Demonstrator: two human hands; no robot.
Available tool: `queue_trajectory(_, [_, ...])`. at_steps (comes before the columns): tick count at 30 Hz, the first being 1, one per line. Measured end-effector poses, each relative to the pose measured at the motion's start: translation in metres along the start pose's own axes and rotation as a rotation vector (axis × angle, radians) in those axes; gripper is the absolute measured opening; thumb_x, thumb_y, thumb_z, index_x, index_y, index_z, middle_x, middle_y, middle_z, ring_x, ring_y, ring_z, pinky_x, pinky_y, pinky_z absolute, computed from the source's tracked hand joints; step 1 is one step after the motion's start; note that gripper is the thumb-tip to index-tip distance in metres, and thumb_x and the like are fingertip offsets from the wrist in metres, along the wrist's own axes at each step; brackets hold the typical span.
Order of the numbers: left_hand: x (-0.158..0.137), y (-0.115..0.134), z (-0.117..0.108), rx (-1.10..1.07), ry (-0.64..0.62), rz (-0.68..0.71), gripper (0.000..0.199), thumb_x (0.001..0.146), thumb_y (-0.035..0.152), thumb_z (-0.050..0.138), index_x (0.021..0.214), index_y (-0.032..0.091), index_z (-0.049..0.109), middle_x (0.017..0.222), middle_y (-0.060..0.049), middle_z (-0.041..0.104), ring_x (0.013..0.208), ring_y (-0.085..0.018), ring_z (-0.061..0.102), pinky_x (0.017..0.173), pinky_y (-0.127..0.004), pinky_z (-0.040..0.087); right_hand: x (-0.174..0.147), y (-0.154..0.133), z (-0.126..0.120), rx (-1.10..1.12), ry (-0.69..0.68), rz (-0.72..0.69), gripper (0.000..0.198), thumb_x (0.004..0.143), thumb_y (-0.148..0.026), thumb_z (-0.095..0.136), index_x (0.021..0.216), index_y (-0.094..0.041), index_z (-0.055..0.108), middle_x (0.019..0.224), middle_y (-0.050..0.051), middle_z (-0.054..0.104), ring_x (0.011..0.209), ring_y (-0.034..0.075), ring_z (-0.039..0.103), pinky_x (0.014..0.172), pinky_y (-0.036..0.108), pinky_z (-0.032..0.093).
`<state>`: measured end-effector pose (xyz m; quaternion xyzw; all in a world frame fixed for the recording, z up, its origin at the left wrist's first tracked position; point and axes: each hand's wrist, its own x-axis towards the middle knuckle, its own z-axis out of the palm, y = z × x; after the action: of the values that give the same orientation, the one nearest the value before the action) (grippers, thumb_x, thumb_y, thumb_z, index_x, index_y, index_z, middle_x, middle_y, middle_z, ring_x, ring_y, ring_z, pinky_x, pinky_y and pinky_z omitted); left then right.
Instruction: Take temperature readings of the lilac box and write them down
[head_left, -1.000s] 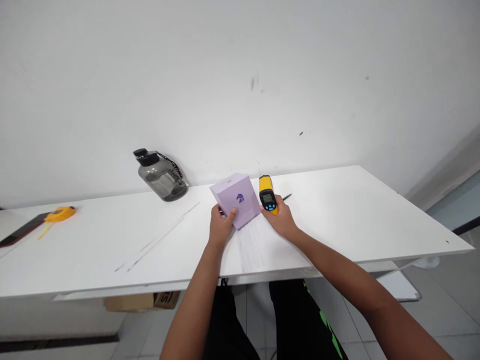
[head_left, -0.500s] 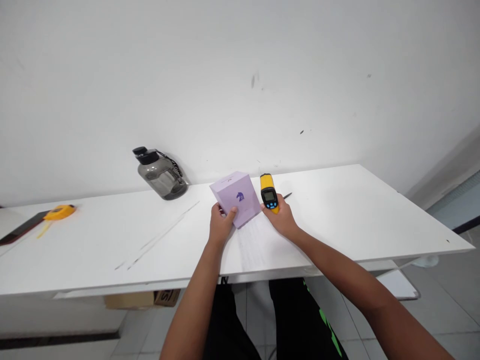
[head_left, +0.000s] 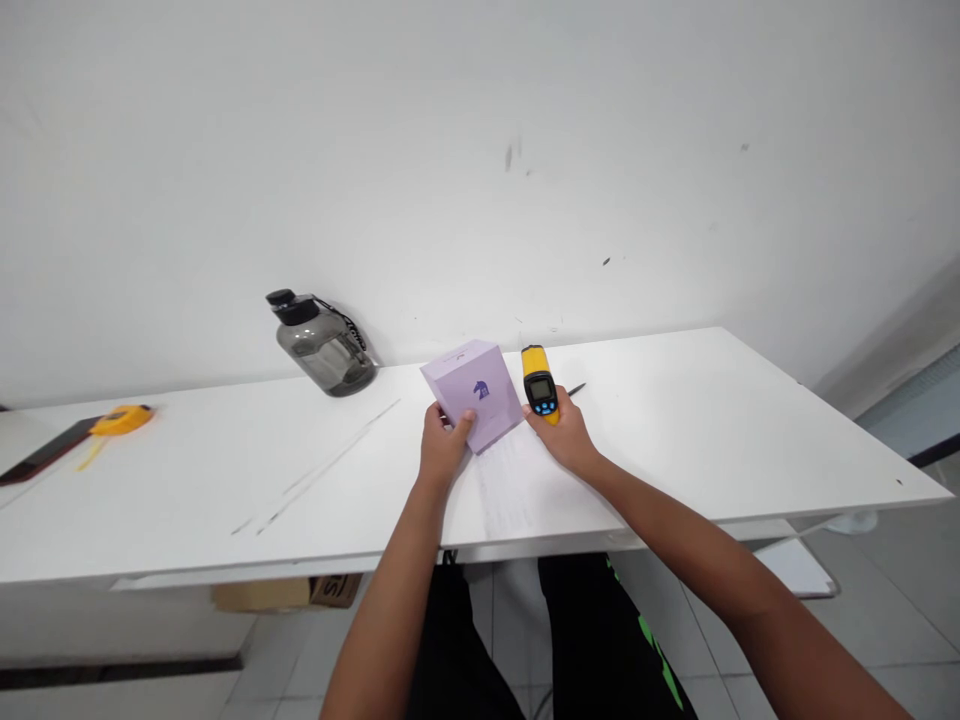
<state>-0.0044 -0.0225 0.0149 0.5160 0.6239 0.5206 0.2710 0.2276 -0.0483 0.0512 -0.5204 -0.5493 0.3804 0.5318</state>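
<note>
My left hand (head_left: 444, 442) is closed on the lower left of a light purple box (head_left: 491, 408), its thumb lying across the front face. A dark purple horse-head mark is printed on that face, and the box is tilted. In my right hand (head_left: 568, 434) is a yellow and black infrared thermometer (head_left: 539, 384), gripped by its handle, with its small screen and blue buttons turned up towards me. The thermometer stands just right of the box. Behind my right hand, a dark pen-like thing (head_left: 577, 389) lies on the white table (head_left: 697, 430), partly hidden.
A grey see-through bottle (head_left: 327, 350) with a black lid stands by the wall, left of the box. At the far left lie a yellow tape measure (head_left: 122, 419) and a dark flat object (head_left: 49, 452). Beneath the table is a cardboard box (head_left: 270, 595).
The view has shifted very slightly. Both hands keep hold of the purple box and the thermometer, in almost the same place.
</note>
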Motion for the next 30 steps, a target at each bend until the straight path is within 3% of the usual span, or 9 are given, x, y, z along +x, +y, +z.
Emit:
queue_trajectory(14, [0.002, -0.007, 0.002, -0.014, 0.004, 0.006, 0.06, 0.084, 0.053, 0.08, 0.131, 0.022, 0.059, 0.133, -0.014, 0.069, 0.113, -0.029, 0.069, 0.098, -0.046, 0.058, -0.002, -0.004, 0.0, -0.015, -0.016, -0.007, 0.05, 0.074, -0.065, 0.073, 0.103, -0.027, 0.058, 0.082, -0.001, 0.069, 0.076, 0.023, 0.066, 0.073, 0.037, 0.052])
queue_trajectory(20, [-0.002, 0.0, 0.004, 0.182, 0.019, 0.038, 0.081, 0.069, 0.049, 0.094, 0.136, 0.024, 0.055, 0.139, -0.014, 0.065, 0.128, -0.034, 0.067, 0.108, -0.051, 0.053, -0.001, -0.005, 0.0, -0.003, -0.013, 0.0, 0.051, 0.072, -0.065, 0.073, 0.102, -0.027, 0.058, 0.081, -0.001, 0.07, 0.076, 0.023, 0.066, 0.074, 0.037, 0.053])
queue_trajectory(30, [-0.002, 0.006, 0.004, 0.167, 0.055, 0.039, 0.079, 0.067, 0.048, 0.096, 0.131, 0.024, 0.057, 0.134, -0.012, 0.062, 0.128, -0.034, 0.066, 0.105, -0.051, 0.055, -0.002, -0.005, 0.001, 0.007, -0.01, 0.005, 0.05, 0.073, -0.065, 0.075, 0.102, -0.027, 0.058, 0.082, -0.001, 0.071, 0.077, 0.024, 0.067, 0.075, 0.037, 0.054])
